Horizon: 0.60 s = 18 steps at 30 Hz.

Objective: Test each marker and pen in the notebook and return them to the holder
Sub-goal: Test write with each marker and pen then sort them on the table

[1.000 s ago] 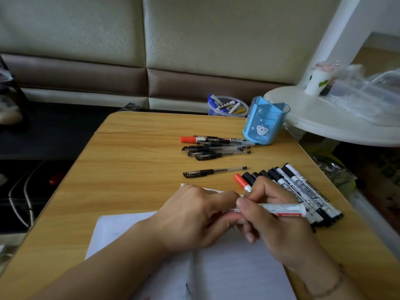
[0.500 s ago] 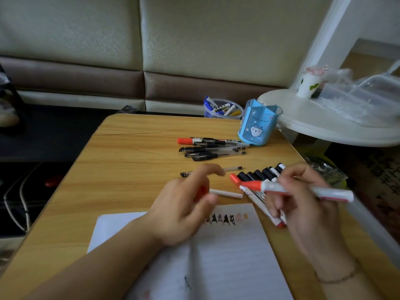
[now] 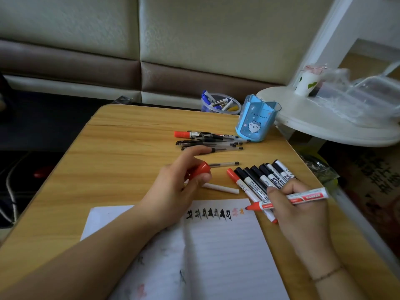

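Observation:
My right hand [image 3: 300, 215] grips an uncapped red marker [image 3: 290, 199], its tip touching the top line of the open notebook [image 3: 216, 252] beside a row of black and pale red test marks [image 3: 214, 213]. My left hand [image 3: 173, 189] rests above the page and pinches the red cap [image 3: 202, 168]. Several capped markers [image 3: 259, 180], mostly black with one red, lie in a row behind my right hand. A bunch of pens [image 3: 210, 140] lies further back, one more pen [image 3: 225, 164] alone. The blue holder [image 3: 254, 119] stands empty at the table's far right.
A white stick [image 3: 220, 188] lies on the wooden table [image 3: 121, 161] by my left hand. A clear tub of markers [image 3: 220, 103] sits behind the table. A round white side table [image 3: 337, 122] with a cup and plastic bags stands on the right.
My hands pulled the red cap off the marker and moved apart. My right hand then brought the marker down, and its tip now touches the notebook's top line.

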Motion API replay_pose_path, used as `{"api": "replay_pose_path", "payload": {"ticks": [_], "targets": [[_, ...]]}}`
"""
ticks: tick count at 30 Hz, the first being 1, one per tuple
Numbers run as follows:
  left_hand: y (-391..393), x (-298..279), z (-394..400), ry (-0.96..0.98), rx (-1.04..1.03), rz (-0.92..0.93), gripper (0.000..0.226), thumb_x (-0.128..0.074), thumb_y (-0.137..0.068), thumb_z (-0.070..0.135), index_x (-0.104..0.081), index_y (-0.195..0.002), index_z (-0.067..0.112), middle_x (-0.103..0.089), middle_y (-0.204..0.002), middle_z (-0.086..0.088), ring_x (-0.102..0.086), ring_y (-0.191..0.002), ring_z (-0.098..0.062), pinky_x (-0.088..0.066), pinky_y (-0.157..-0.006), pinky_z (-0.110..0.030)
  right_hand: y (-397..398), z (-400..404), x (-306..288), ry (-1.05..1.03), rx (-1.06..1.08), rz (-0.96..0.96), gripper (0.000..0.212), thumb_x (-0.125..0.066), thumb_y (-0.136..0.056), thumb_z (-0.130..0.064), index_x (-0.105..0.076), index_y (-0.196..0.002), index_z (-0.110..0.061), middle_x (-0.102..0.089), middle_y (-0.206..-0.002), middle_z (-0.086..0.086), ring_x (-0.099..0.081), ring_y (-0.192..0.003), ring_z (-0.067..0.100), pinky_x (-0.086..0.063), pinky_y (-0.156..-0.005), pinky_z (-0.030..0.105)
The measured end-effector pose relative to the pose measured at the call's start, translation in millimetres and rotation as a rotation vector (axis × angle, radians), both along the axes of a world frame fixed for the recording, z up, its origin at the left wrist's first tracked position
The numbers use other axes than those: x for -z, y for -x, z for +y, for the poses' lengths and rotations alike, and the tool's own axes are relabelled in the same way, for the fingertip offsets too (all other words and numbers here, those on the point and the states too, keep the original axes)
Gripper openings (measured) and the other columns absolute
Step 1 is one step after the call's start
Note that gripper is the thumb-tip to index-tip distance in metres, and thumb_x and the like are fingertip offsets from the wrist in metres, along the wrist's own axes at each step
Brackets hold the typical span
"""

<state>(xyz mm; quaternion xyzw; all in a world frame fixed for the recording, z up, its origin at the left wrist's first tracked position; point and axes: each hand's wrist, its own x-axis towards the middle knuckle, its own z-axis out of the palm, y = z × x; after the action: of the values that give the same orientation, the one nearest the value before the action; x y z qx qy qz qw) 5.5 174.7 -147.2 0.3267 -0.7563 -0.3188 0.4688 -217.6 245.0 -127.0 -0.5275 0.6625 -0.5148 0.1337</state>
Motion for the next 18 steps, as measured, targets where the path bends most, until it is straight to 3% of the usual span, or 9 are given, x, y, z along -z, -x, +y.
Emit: {"api": "replay_pose_path", "payload": {"ticks": [9,13,18], "targets": [[0.3,-3.7,2.3,-0.048,0.016,0.012,0.039,-0.063,-0.093,0.026,-0.049,-0.128,0.038,-0.070,-0.097,0.013,-0.067,-0.095,-0.014,-0.049,-0.079,-0.022,3.6,0.5,-2.4,-0.016,-0.016,0.073,0.036,-0.069,-0.083,-0.005,-0.051,-0.052,-0.003,-0.061,-0.052,0.006,-0.061,-0.050,0.015,-0.043,-0.038,0.017],[-0.1,-6.3,4.0,-0.060,0.011,-0.016,0.047,-0.070,-0.087,0.023,-0.050,-0.127,0.038,-0.071,-0.097,0.015,-0.066,-0.096,-0.004,-0.047,-0.080,-0.013,3.9,-0.7,-2.1,0.013,-0.014,0.099,0.037,-0.069,-0.085,-0.010,-0.051,-0.054,-0.005,-0.060,-0.049,0.003,-0.062,-0.051,0.011,-0.042,-0.039,0.013],[0.3,-6.7,3.8,-0.072,0.007,-0.016,0.044,-0.073,-0.083,0.027,-0.056,-0.123,0.032,-0.073,-0.093,0.011,-0.067,-0.091,-0.004,-0.046,-0.078,-0.011,5.8,0.7,-3.9,-0.011,-0.024,0.104,0.036,-0.069,-0.084,-0.006,-0.051,-0.053,-0.004,-0.061,-0.050,0.005,-0.063,-0.053,0.011,-0.042,-0.039,0.012]]}}
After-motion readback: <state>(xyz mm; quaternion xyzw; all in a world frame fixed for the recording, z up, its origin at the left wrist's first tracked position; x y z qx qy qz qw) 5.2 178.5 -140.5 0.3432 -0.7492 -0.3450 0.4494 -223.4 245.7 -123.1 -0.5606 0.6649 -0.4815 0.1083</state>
